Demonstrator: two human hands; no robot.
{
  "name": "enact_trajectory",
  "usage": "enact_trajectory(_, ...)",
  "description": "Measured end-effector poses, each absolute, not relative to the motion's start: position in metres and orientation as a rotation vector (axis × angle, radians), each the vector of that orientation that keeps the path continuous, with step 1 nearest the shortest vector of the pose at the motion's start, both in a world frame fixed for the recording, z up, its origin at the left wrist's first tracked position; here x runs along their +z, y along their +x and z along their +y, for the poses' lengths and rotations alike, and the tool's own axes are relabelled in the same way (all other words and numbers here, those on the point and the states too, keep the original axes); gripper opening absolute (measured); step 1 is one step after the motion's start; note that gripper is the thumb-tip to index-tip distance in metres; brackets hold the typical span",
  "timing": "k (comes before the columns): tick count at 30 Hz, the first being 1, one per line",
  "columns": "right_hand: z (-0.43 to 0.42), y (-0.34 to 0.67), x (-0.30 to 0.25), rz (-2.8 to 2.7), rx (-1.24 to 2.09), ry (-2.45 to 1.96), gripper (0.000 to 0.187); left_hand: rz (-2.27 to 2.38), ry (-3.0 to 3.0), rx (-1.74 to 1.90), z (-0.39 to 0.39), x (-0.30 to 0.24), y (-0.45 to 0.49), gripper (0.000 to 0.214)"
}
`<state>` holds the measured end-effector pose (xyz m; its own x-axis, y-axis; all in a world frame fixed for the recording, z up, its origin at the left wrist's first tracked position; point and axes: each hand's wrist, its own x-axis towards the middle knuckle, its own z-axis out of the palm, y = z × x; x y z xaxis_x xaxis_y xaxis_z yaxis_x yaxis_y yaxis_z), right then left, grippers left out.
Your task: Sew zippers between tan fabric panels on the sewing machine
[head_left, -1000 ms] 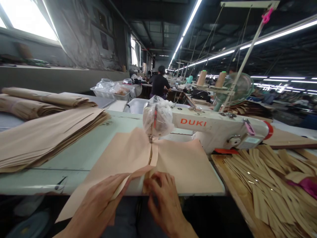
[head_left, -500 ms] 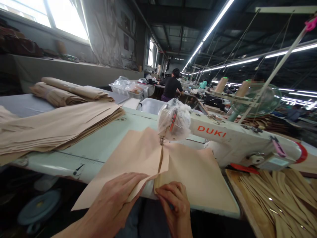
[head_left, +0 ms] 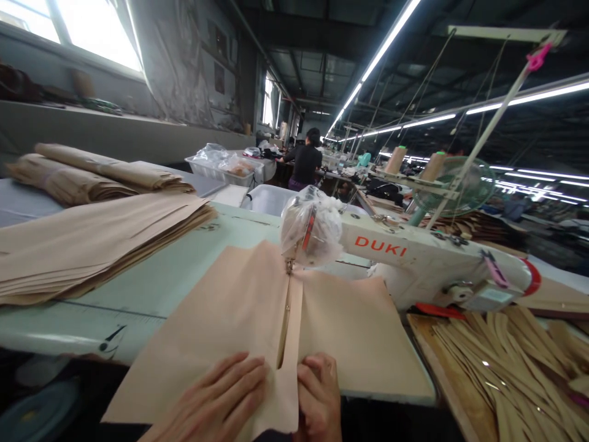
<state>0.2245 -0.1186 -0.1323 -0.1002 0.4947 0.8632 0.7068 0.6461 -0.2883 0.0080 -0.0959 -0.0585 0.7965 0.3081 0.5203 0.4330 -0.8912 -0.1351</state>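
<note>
Plain tan panel (head_left: 216, 325), pale green tabletop (head_left: 239, 226), white machine (head_left: 427, 264)

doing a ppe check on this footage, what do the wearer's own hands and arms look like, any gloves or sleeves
The left hand and right hand are both bare: no gloves, rings or watch show on the parts in view. No sleeve is visible; the frame cuts off around the wrists.

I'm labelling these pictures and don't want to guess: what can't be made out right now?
In the head view:
Left hand: thumb hidden beneath the hand or tan panel.
Right hand: curled fingers and panel hide what it pinches, if anything.
Presser foot: too small to make out the needle.
Sewing machine display: too small and pale to read.
Tan strips: cut off by the right edge.
</note>
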Motion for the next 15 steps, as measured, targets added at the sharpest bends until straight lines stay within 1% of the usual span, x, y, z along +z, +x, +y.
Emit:
enact_trajectory(3,-0.120,0.230,-0.140,-1.838,-0.273,-0.987,0.025,-0.559,-2.760,-0.684,-0.093,-0.070,0.009,0.043)
enact_trajectory(8,-0.124,0.242,-0.141,-1.944,-0.287,-1.032,0.021,-0.547,-2.850,-0.625,-0.084,-0.073,0.009,0.045)
enact_trajectory(13,-0.124,0.240,-0.144,-1.979,-0.368,-1.054,0.014,-0.434,-2.860,-0.563,-0.077,-0.070,0.010,0.033)
enact_trajectory(15,-0.124,0.239,-0.140,-1.926,-0.402,-1.046,0.018,-0.428,-2.840,-0.622,-0.075,-0.068,0.012,0.029)
